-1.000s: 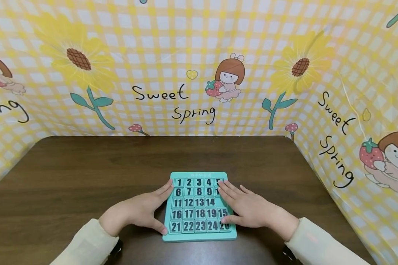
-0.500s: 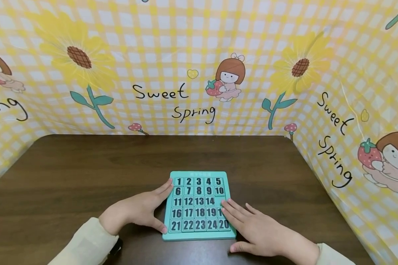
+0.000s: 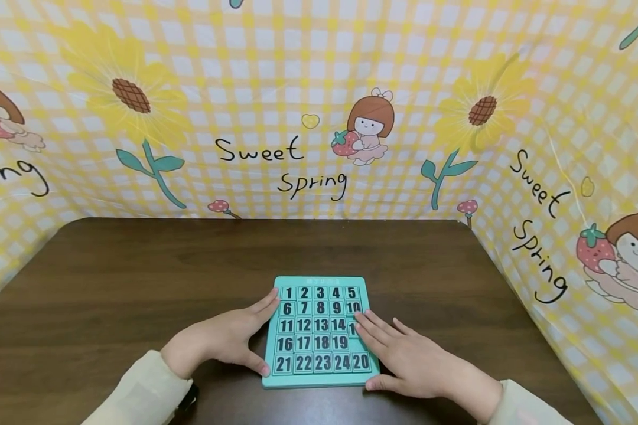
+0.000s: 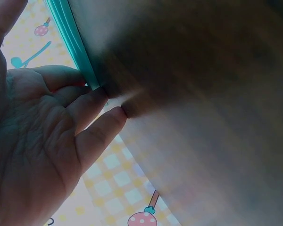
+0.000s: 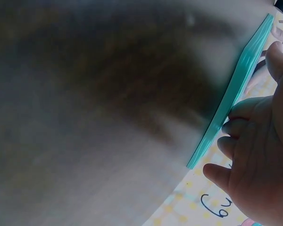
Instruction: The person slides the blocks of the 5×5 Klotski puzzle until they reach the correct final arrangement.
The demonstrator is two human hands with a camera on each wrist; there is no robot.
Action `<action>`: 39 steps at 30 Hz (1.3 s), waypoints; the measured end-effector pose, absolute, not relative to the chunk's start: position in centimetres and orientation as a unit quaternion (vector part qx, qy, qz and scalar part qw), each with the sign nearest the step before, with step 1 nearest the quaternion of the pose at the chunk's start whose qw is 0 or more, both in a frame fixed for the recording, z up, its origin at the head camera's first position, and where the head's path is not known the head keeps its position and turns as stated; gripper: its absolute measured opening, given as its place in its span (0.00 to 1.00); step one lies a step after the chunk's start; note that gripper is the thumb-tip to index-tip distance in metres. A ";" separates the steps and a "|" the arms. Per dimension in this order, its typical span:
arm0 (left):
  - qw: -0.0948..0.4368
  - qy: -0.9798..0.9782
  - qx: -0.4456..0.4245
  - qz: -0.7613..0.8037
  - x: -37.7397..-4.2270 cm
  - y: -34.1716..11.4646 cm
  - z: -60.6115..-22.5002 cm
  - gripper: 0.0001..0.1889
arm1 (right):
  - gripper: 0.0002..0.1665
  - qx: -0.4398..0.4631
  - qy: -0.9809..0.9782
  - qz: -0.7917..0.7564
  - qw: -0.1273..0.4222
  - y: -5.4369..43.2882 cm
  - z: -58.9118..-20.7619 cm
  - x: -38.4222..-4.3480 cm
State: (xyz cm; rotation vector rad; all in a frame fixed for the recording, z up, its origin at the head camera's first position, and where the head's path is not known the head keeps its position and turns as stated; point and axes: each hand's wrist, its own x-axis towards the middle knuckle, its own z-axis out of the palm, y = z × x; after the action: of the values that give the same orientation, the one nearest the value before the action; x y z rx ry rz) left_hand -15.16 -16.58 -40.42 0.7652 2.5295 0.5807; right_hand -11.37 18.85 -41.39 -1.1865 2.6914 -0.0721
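Note:
A turquoise number sliding puzzle (image 3: 319,382) lies on the dark wooden table, its tiles in five columns. My left hand (image 3: 228,339) rests along its left edge, fingertips near the upper corner and thumb at the lower one. The right hand (image 3: 412,360) lies over the right side, its straight fingertips on a partly covered tile (image 3: 352,329) just right of 14. Directly below that tile, between 19 and the frame, a bare turquoise gap (image 3: 356,345) shows. Both wrist views catch the puzzle's side edge (image 4: 70,37) with fingers against it.
The brown table (image 3: 138,265) extends around the puzzle. Behind and to the sides hangs a yellow checked cloth (image 3: 266,88) printed with flowers and "Sweet Spring". A dark band (image 3: 188,396) sits at the left wrist.
My right hand first drew back toward me from the upper right tiles, then slid slightly forward. The tile under its fingers moved up one row, so the gap is now below it. Left hand stayed.

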 end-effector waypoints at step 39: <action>0.215 0.914 0.276 0.207 -15.1 -16.5 -40.3 0.67 | 0.48 -0.488 0.873 0.005 -0.005 19.8 -42.3 -8.4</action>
State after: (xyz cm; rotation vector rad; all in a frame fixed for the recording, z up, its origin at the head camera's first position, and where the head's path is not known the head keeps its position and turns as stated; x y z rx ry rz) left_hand -15.11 -16.52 -40.35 0.7660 2.5335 0.5749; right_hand -8.43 19.79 -42.34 -1.5377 2.7504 0.0149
